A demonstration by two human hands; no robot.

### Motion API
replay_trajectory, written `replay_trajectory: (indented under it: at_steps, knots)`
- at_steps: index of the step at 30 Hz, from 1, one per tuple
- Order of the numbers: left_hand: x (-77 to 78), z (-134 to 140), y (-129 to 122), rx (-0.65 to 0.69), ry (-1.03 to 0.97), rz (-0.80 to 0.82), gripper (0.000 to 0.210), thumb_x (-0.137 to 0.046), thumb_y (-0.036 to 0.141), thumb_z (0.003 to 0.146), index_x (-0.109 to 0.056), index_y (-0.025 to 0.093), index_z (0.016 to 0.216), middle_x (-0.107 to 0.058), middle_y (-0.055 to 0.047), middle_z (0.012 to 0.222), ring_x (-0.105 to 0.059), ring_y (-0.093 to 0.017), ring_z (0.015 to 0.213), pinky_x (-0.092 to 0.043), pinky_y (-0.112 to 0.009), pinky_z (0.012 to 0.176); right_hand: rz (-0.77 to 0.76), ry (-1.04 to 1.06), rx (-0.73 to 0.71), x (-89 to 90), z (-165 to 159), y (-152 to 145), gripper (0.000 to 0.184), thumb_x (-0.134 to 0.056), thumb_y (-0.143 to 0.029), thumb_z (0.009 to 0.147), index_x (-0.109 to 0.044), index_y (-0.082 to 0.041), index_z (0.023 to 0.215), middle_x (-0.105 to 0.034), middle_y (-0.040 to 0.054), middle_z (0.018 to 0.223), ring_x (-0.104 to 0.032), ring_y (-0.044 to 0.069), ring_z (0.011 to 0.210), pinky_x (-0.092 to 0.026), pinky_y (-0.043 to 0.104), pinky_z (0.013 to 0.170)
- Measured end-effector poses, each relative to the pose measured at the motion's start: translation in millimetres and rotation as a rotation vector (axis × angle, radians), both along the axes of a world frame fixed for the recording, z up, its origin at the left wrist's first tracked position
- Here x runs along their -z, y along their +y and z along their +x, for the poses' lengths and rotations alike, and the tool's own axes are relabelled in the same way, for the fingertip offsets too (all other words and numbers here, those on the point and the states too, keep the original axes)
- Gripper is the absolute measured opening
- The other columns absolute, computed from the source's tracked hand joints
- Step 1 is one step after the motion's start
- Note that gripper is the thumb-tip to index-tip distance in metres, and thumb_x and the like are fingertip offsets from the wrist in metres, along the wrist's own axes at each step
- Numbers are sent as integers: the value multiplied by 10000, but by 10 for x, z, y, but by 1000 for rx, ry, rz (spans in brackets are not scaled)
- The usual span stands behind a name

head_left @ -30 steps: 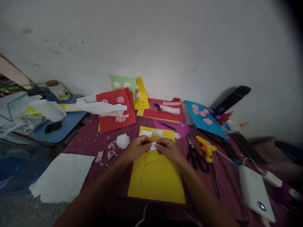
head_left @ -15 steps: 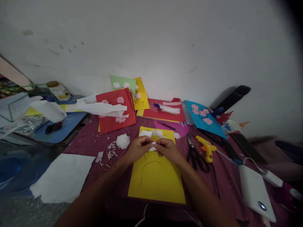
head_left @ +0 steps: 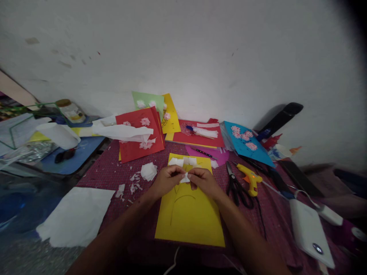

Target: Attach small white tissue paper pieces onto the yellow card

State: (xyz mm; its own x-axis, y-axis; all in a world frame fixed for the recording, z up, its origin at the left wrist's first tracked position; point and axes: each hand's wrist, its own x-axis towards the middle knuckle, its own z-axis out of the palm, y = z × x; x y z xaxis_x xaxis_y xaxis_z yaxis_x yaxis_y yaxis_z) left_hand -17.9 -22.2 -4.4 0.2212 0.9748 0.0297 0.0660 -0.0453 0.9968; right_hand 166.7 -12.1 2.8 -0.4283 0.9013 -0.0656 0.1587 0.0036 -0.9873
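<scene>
Between my two hands is a small piece of white tissue paper (head_left: 186, 178). My left hand (head_left: 169, 181) pinches its left side, and my right hand (head_left: 202, 180) pinches its right side, the fingers of both closed. Beneath them lies a yellow sheet (head_left: 190, 221) with thin curved dark lines drawn on it. Folded white paper pieces (head_left: 176, 162) rest along its top edge. Left of the sheet, a stack of cut white tissue pieces (head_left: 148, 171) sits on the cloth beside torn paper scraps (head_left: 135, 187).
Black-handled scissors (head_left: 237, 189) and a yellow glue gun (head_left: 250, 177) lie to the right. A white power bank (head_left: 311, 231) is farther right. Red cards with paper flowers (head_left: 134, 151) lean at the back left, a blue flower card (head_left: 255, 152) at the back right. White paper (head_left: 77, 215) lies left.
The white tissue piece between my fingertips has shifted shape slightly, now spreading lower between them. My hands stay in nearly the same place.
</scene>
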Motion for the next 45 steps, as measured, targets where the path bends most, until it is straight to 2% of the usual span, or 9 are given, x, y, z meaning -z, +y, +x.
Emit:
replay_trajectory:
  at_steps: [10,15,23,32,34,37,41,43,45]
  knots:
    - [-35,3,-7,30,18,-3,170,-614,309,786,-644,146,825,-583,7,686,-494,-81,558,-387,-196,529,-35,55,-4,-5,-11,5,179,-636,-342,774,-623,-164,752,-551,-37,569,-507,84,454,-396,205,460]
    - [-71,-1,-20,55,41,27,141,-582,281,803,-634,150,804,-566,10,694,-494,-90,590,-401,-202,558,-24,57,8,-8,11,5,175,-605,-335,799,-627,-163,783,-551,-38,532,-496,90,458,-392,210,476]
    - [-122,-9,-34,77,108,95,112,-567,228,809,-638,144,791,-567,9,705,-496,-102,662,-391,-206,618,-21,33,10,-7,12,3,151,-580,-278,796,-631,-156,724,-563,-27,520,-496,91,453,-384,209,474]
    - [-86,-6,-30,105,78,66,115,-553,240,819,-621,147,814,-564,1,719,-499,-106,642,-407,-210,591,-66,46,22,-56,19,6,132,-575,-209,764,-671,-155,692,-573,-18,495,-503,96,451,-388,210,474]
    - [-83,-6,-25,79,79,101,104,-549,229,818,-620,152,818,-581,-9,748,-520,-115,678,-420,-219,627,-69,46,39,-72,17,4,132,-574,-202,760,-670,-155,683,-577,-16,500,-502,95,450,-388,210,473]
    - [-87,-11,-24,-47,122,230,79,-571,194,794,-614,162,852,-594,-22,819,-541,-126,749,-430,-237,702,-49,45,75,-78,12,5,150,-572,-211,767,-651,-155,653,-583,-12,519,-500,92,454,-383,208,474]
    - [-111,-23,-51,-217,235,315,33,-595,181,769,-588,167,798,-565,-2,765,-505,-107,669,-407,-219,636,4,36,110,-53,10,21,209,-561,-250,799,-624,-155,623,-564,-13,524,-490,91,470,-369,206,478]
    - [-127,-23,-74,-201,271,302,37,-584,194,783,-589,167,758,-575,1,726,-510,-108,650,-400,-217,613,20,26,131,-46,8,27,209,-559,-257,802,-620,-157,629,-551,-18,522,-482,90,473,-363,205,480]
    - [-142,-15,-91,-129,278,273,65,-575,205,794,-619,167,766,-612,-9,735,-546,-120,679,-415,-224,635,37,6,147,-52,2,26,196,-563,-253,796,-618,-160,633,-540,-24,523,-477,89,477,-358,203,483]
